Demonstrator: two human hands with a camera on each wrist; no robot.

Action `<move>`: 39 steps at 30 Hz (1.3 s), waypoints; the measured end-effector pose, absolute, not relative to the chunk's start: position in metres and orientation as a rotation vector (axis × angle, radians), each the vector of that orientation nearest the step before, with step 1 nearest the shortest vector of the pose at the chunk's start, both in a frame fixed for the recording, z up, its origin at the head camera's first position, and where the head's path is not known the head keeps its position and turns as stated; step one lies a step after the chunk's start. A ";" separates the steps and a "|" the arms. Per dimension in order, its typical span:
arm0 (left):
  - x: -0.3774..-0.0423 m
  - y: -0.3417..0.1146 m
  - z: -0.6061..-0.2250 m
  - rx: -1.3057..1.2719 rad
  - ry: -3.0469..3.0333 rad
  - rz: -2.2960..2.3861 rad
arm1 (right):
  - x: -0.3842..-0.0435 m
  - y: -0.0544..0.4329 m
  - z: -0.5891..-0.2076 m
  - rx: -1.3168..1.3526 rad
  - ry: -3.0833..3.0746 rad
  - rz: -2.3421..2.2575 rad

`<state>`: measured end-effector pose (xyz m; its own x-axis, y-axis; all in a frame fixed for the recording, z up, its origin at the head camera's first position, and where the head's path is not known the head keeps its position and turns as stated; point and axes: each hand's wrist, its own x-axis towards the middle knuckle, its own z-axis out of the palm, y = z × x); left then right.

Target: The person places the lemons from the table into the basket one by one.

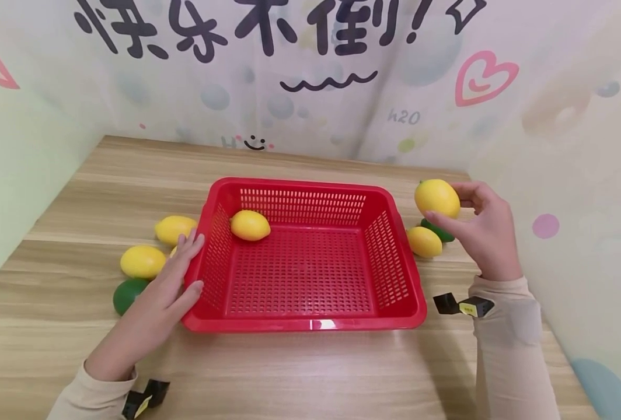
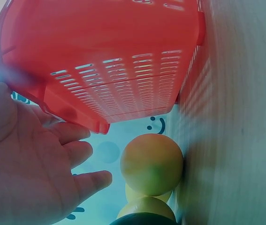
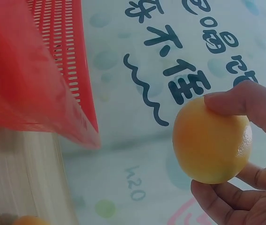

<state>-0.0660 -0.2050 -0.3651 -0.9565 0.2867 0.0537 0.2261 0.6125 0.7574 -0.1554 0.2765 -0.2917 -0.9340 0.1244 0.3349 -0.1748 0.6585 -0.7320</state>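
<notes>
A red plastic basket [image 1: 300,324] with slotted walls stands on the wooden table, one lemon [image 1: 250,226] lying in its back left corner. My left hand [image 1: 155,309] rests with extended fingers on the basket's left rim; in the left wrist view the fingers look straight beside the basket wall [image 2: 123,93]. To the right of the basket, my right hand [image 1: 486,227] holds a yellow lemon [image 1: 437,198] above the table between thumb and fingers. The right wrist view shows this lemon [image 3: 212,140] pinched from both sides.
Left of the basket lie several lemons [image 1: 143,262] and a dark green fruit [image 1: 128,295], partly behind my left hand. Under the held lemon, another lemon [image 1: 424,241] and a green fruit [image 1: 439,230] lie by the basket's right side. A printed cloth [image 1: 300,116] hangs behind the table.
</notes>
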 end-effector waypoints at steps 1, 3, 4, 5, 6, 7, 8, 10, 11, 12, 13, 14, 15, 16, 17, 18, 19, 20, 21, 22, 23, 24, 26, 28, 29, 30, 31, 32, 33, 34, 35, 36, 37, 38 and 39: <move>-0.066 -0.205 -0.365 0.438 2.756 1.278 | -0.156 0.276 -0.291 0.046 -2.519 1.166; -0.066 -0.205 -0.365 0.435 2.760 1.275 | -0.157 0.274 -0.290 0.051 -2.519 1.164; -0.066 -0.205 -0.365 0.434 2.760 1.274 | -0.158 0.273 -0.289 0.051 -2.521 1.164; -0.066 -0.205 -0.365 0.433 2.760 1.273 | -0.158 0.273 -0.288 0.050 -2.523 1.162; -0.066 -0.205 -0.365 0.434 2.760 1.272 | -0.158 0.272 -0.287 0.049 -2.524 1.163; -0.066 -0.204 -0.365 0.434 2.760 1.272 | -0.159 0.272 -0.287 0.049 -2.524 1.165; -0.066 -0.204 -0.365 0.434 2.759 1.273 | -0.159 0.271 -0.286 0.049 -2.524 1.167; -0.067 -0.204 -0.365 0.434 2.756 1.275 | -0.160 0.270 -0.285 0.052 -2.525 1.176; -0.067 -0.204 -0.365 0.435 2.757 1.277 | -0.161 0.269 -0.284 0.054 -2.525 1.179; -0.067 -0.204 -0.365 0.437 2.756 1.280 | -0.162 0.268 -0.284 0.057 -2.525 1.182; -0.067 -0.204 -0.366 0.437 2.755 1.281 | -0.162 0.267 -0.283 0.058 -2.525 1.184; -0.066 -0.204 -0.366 0.437 2.753 1.283 | -0.163 0.266 -0.283 0.058 -2.525 1.184; -0.066 -0.204 -0.366 0.437 2.752 1.284 | -0.163 0.265 -0.282 0.060 -2.523 1.182; -0.066 -0.204 -0.366 0.436 2.753 1.284 | -0.164 0.264 -0.282 0.064 -2.522 1.182; -0.066 -0.204 -0.366 0.434 2.753 1.284 | -0.164 0.263 -0.281 0.068 -2.519 1.181; -0.066 -0.204 -0.366 0.431 2.753 1.283 | -0.165 0.262 -0.281 0.075 -2.514 1.186; -0.066 -0.204 -0.366 0.427 2.754 1.281 | -0.166 0.260 -0.280 0.084 -2.510 1.191; -0.066 -0.204 -0.366 0.425 2.755 1.279 | -0.166 0.259 -0.280 0.092 -2.504 1.198; -0.066 -0.204 -0.365 0.425 2.757 1.277 | -0.167 0.257 -0.280 0.098 -2.503 1.202; -0.066 -0.204 -0.365 0.424 2.758 1.274 | -0.168 0.256 -0.279 0.102 -2.504 1.204; -0.066 -0.204 -0.365 0.426 2.758 1.273 | -0.168 0.255 -0.279 0.104 -2.506 1.205; -0.066 -0.204 -0.365 0.427 2.758 1.272 | -0.168 0.254 -0.279 0.107 -2.508 1.211; -0.066 -0.204 -0.365 0.431 2.760 1.270 | -0.169 0.252 -0.280 0.109 -2.513 1.214; -0.066 -0.203 -0.366 0.432 2.761 1.273 | -0.170 0.250 -0.280 0.117 -2.515 1.223; -0.067 -0.203 -0.366 0.432 2.761 1.273 | -0.171 0.249 -0.280 0.123 -2.511 1.233; -0.067 -0.203 -0.366 0.432 2.763 1.274 | -0.171 0.248 -0.280 0.128 -2.509 1.241; -0.067 -0.203 -0.366 0.431 2.763 1.274 | -0.172 0.247 -0.280 0.131 -2.509 1.242; -0.067 -0.203 -0.366 0.430 2.763 1.275 | -0.172 0.246 -0.280 0.135 -2.509 1.243; -0.067 -0.203 -0.366 0.430 2.763 1.274 | -0.173 0.246 -0.279 0.136 -2.511 1.242; -0.067 -0.203 -0.366 0.429 2.764 1.272 | -0.173 0.245 -0.279 0.136 -2.512 1.239; -0.066 -0.203 -0.366 0.429 2.764 1.270 | -0.174 0.243 -0.278 0.137 -2.512 1.240; -0.066 -0.203 -0.366 0.428 2.765 1.269 | -0.174 0.242 -0.278 0.140 -2.514 1.240; -0.066 -0.203 -0.366 0.428 2.765 1.268 | -0.175 0.241 -0.278 0.145 -2.514 1.243; -0.066 -0.203 -0.366 0.428 2.766 1.268 | -0.175 0.239 -0.278 0.150 -2.512 1.247; -0.067 -0.203 -0.366 0.428 2.768 1.266 | -0.176 0.237 -0.278 0.155 -2.513 1.249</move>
<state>-0.0665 -0.2031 -0.3657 -0.9589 0.2787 0.0535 0.2228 0.6225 0.7502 -0.1758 0.2373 -0.2780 -0.9398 0.0486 0.3383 -0.2404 0.6096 -0.7554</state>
